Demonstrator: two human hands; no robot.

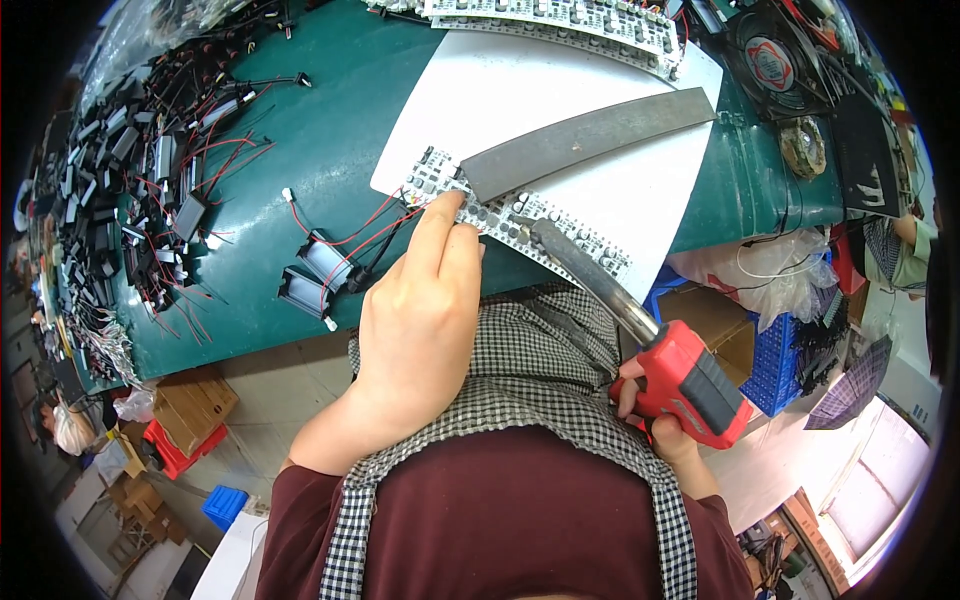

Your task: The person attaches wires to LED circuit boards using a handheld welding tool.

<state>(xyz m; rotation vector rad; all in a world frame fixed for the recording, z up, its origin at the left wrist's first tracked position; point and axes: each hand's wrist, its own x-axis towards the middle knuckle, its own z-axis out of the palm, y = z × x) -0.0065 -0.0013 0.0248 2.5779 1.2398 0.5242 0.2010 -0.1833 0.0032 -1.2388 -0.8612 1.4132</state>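
A white circuit board (590, 243) full of small components lies along the table's near edge. My left hand (420, 300) grips its left part, fingers closed, with the thumb hidden; red wires (365, 238) run from beside the fingertips to two black-and-silver cased parts (325, 258). In my right hand (665, 430) is a red-and-black soldering gun (690, 385), the fingers wrapped around its handle. Its long dark barrel points up and left, with the tip at the middle of the board. A curved grey metal bar (590, 142) rests partly over the board's far edge.
Under the board a white sheet (655, 170) covers part of the green table (290, 140). More circuit boards (560, 22) are stacked at the back. Black wired parts (165, 160) pile up on the left. A fan (768, 65) stands far right, above a blue crate (775, 365).
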